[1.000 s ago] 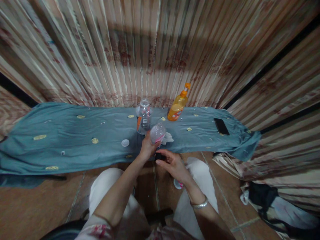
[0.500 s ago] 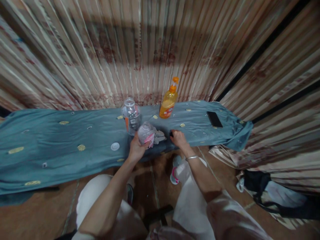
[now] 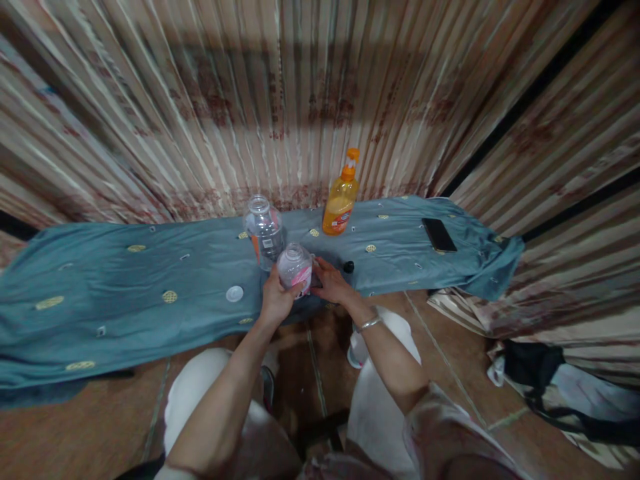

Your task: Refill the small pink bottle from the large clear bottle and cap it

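Note:
My left hand [image 3: 277, 297] is closed round the left side of a small clear plastic bottle [image 3: 296, 267] with a pink label. The bottle stands uncapped, its mouth facing up. My right hand [image 3: 333, 281] is at the bottle's right side, fingers closed over a crumpled grey cloth [image 3: 317, 283] that it mostly hides. A small black cap [image 3: 349, 267] lies on the teal cloth just right of that hand. Behind the small bottle stands a larger clear bottle [image 3: 267, 237] with an orange label, also open. A white round lid [image 3: 235, 294] lies flat to the left.
The teal patterned cloth [image 3: 125, 280] covers a long narrow table. An orange pump bottle [image 3: 340, 207] stands at the back, and a black phone [image 3: 439, 235] lies to the right. A pleated curtain [image 3: 300, 100] hangs behind. Dark bags [image 3: 535, 370] sit on the floor at right.
My right hand has let go of the black cap, leaving it on the table, and moved left to the grey cloth beside the small bottle. The left hand keeps its hold.

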Demonstrator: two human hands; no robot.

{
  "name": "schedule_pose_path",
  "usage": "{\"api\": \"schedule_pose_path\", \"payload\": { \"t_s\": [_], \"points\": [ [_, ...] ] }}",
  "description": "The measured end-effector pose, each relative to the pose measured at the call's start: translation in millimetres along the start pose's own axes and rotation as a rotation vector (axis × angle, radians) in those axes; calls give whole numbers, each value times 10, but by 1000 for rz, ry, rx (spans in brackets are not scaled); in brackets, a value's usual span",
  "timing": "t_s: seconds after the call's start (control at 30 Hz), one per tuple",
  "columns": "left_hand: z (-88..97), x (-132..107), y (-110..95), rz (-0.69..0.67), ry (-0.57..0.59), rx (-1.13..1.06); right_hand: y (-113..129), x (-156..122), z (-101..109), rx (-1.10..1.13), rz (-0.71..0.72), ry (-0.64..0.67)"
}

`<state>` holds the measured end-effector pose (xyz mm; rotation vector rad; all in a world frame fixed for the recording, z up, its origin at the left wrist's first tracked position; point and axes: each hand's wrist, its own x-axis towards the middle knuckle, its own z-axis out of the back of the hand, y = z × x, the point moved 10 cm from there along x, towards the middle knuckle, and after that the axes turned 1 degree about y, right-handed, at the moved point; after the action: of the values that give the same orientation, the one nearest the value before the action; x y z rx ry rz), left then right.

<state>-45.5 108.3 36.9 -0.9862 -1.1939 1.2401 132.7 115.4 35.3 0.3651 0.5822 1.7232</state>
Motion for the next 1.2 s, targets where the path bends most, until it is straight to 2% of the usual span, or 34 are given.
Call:
{"api": "schedule_pose_path", "payload": {
  "t_s": [0.1, 0.2, 0.33, 0.43, 0.53, 0.67, 0.77, 0.9, 1.03, 1.13, 1.2],
  "points": [
    [14, 13, 8, 43, -28, -55, -31, 45, -20, 63, -18, -39],
    [34, 21, -10, 77, -40, -89, -117, 52, 69, 131, -69, -129],
    [93, 22, -114, 72, -42, -112, -225, -65, 366, 252, -95, -293],
    [110, 25, -214, 57, -24, -158, -207, -249, 642, 365, -64, -404],
    [103, 23, -285, 41, -22, -183, 2, -453, 820, 462, 5, -479],
    [39, -12, -341, 6, -2, -178, 565, -619, 865, 551, 209, -532],
    [0, -51, -377, -11, 18, -174, 868, -555, 818, 535, 264, -471],
    [-17, -87, -425, 5, 60, -237, 958, -369, 961, 602, 289, -395],
    [-68, -123, -461, 22, 165, -283, 954, -92, 1034, 792, 288, -113],
    [-136, -144, -433, 42, 229, -277, 1031, 52, 1010, 857, 297, 96],
    [-149, -133, -400, 50, 215, -263, 1088, 96, 993, 817, 300, 122]
  ]
}}
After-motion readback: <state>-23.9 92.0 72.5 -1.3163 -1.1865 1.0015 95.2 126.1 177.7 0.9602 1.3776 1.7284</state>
